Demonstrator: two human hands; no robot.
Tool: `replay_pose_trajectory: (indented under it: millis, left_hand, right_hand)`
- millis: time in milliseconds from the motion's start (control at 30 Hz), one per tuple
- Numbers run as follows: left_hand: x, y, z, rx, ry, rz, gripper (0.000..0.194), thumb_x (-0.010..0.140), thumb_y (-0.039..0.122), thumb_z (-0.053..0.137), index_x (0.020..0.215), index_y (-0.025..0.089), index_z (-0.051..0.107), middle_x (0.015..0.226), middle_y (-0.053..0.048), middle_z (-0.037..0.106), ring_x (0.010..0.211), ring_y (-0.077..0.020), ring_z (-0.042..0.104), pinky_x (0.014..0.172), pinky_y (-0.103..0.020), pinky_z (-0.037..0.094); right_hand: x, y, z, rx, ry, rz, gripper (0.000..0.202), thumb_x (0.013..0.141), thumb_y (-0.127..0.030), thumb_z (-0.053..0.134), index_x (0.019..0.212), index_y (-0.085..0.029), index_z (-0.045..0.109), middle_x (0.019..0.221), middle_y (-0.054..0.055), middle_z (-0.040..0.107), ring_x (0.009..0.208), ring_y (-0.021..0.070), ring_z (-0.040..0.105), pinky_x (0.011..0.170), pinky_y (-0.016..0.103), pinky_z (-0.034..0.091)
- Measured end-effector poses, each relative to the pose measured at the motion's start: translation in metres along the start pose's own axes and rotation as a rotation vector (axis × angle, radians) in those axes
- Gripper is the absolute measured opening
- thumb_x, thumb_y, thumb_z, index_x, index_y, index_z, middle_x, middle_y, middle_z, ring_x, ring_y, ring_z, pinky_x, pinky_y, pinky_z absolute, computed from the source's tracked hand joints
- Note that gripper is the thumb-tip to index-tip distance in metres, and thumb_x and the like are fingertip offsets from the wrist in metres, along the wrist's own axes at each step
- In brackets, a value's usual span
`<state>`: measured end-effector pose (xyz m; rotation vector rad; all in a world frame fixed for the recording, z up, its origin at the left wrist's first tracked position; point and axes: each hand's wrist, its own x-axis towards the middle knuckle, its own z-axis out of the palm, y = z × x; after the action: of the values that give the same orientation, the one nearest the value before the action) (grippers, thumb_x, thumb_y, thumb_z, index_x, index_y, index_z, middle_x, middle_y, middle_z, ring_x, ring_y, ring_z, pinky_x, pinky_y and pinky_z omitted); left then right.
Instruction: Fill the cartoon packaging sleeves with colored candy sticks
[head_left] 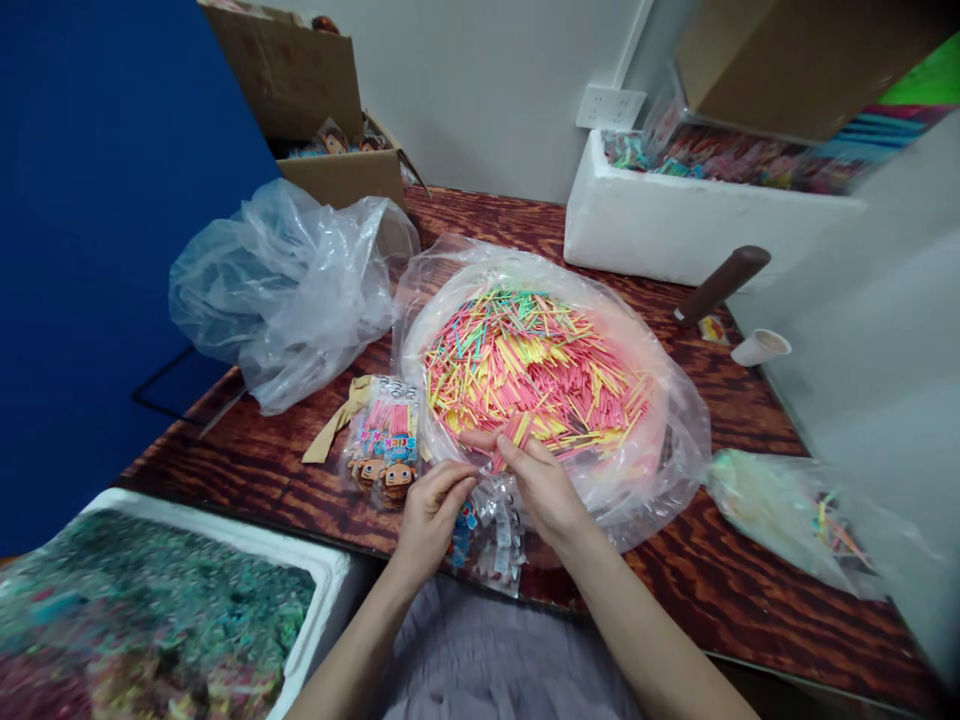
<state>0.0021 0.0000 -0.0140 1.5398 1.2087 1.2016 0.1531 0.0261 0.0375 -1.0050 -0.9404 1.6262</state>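
Note:
My right hand [546,488] is closed around a small bunch of pink and yellow candy-like sticks [516,430]. Close beside it, my left hand [437,502] pinches the top edge of a small clear printed packet [463,525], whose lower part hangs near the table edge. More clear packets [501,545] lie just under my hands. In front spreads a large clear plastic bag [679,400], opened out around a heap of pink, yellow and green sticks [525,365]. Left of it lie filled packets [386,455] with cartoon faces, holding pink sticks.
A crumpled clear bag [300,290] and a tan strip [337,420] lie left on the wood-patterned table [750,560]. Foam boxes stand front left [330,580] and back right [675,220]. Also there: a cardboard box [345,175], brown tube [724,285], paper cup [761,347] and tied bag [787,510].

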Motion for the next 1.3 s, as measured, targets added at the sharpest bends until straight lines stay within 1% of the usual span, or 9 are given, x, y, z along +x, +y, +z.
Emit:
replay_pose_trajectory:
  millis: [167,367,500,600,700,800,1000,1133,1300]
  left_hand:
    - [0.000,0.002,0.002,-0.012,-0.012,-0.002,0.016,0.092,0.024,0.056,0.091,0.019,0.071,0.088,-0.004,0.069,0.085,-0.0163,0.064,0.077,-0.027,0.048]
    - [0.002,0.005,0.002,-0.069,0.012,-0.027,0.016,0.090,0.026,0.057,0.091,0.019,0.072,0.089,-0.005,0.070,0.087,-0.0178,0.064,0.079,-0.028,0.049]
    - [0.002,0.002,0.001,-0.125,0.031,-0.043,0.015,0.089,0.026,0.059,0.091,0.020,0.073,0.091,-0.004,0.070,0.089,-0.0174,0.064,0.081,-0.027,0.049]
    - [0.001,-0.004,0.002,-0.171,0.068,-0.083,0.015,0.088,0.027,0.061,0.093,0.021,0.074,0.094,-0.004,0.070,0.092,-0.0179,0.064,0.084,-0.028,0.050]
    - [0.002,-0.009,0.003,-0.247,0.118,-0.139,0.015,0.087,0.028,0.063,0.096,0.022,0.073,0.097,-0.004,0.071,0.094,-0.0178,0.064,0.086,-0.028,0.050]
    - [0.005,-0.006,0.000,-0.295,0.137,-0.180,0.016,0.085,0.030,0.065,0.095,0.022,0.074,0.097,-0.004,0.072,0.094,-0.0181,0.065,0.087,-0.028,0.050]
    - [0.007,0.012,-0.009,-0.388,0.094,-0.298,0.023,0.078,0.034,0.071,0.096,0.020,0.073,0.097,-0.005,0.074,0.093,-0.0204,0.067,0.086,-0.029,0.052]
    - [0.010,0.011,-0.020,-0.441,0.089,-0.363,0.027,0.076,0.037,0.073,0.095,0.018,0.072,0.096,-0.006,0.073,0.091,-0.0203,0.067,0.084,-0.030,0.052]
    - [0.033,0.015,-0.054,-0.488,0.347,-0.405,0.033,0.070,0.045,0.076,0.084,0.017,0.068,0.073,0.000,0.066,0.061,-0.0121,0.060,0.059,-0.022,0.050]
  right_hand:
    - [0.000,-0.012,-0.006,0.068,-0.061,0.107,0.033,0.081,-0.050,0.068,0.097,-0.022,0.075,0.114,0.007,0.072,0.126,0.0275,0.052,0.109,0.045,0.033]
    - [-0.001,-0.012,-0.014,-0.231,-0.123,0.047,0.038,0.090,-0.055,0.054,0.109,-0.028,0.071,0.127,0.004,0.064,0.128,0.0226,0.049,0.114,0.043,0.025]
    - [-0.006,-0.017,-0.012,-0.267,-0.164,0.066,0.040,0.087,-0.047,0.062,0.123,-0.029,0.061,0.129,0.005,0.062,0.120,0.0216,0.055,0.107,0.042,0.036]
    - [-0.013,-0.020,-0.007,-0.252,0.003,-0.087,0.040,0.090,-0.040,0.060,0.129,-0.033,0.052,0.131,0.005,0.059,0.107,0.0193,0.060,0.097,0.037,0.044]
    - [-0.018,-0.018,-0.001,-0.406,0.108,-0.278,0.018,0.094,-0.034,0.054,0.109,-0.028,0.061,0.116,0.005,0.064,0.102,0.0194,0.060,0.092,0.034,0.045]
    - [-0.019,-0.011,0.004,-0.596,0.033,-0.344,0.016,0.096,-0.030,0.050,0.094,-0.025,0.065,0.098,0.004,0.065,0.097,0.0198,0.060,0.087,0.032,0.044]
    - [-0.018,-0.004,0.017,-0.670,-0.035,-0.420,0.018,0.096,-0.022,0.049,0.099,-0.026,0.066,0.105,0.006,0.064,0.103,0.0212,0.057,0.091,0.034,0.044]
    - [-0.018,-0.001,0.019,-0.521,-0.093,-0.327,0.021,0.096,-0.029,0.049,0.108,-0.029,0.066,0.111,0.005,0.064,0.107,0.0210,0.058,0.093,0.034,0.044]
    - [0.005,0.004,-0.012,-0.392,0.083,-0.178,0.021,0.093,-0.037,0.053,0.102,-0.023,0.066,0.098,0.005,0.069,0.093,0.0214,0.063,0.081,0.032,0.047]
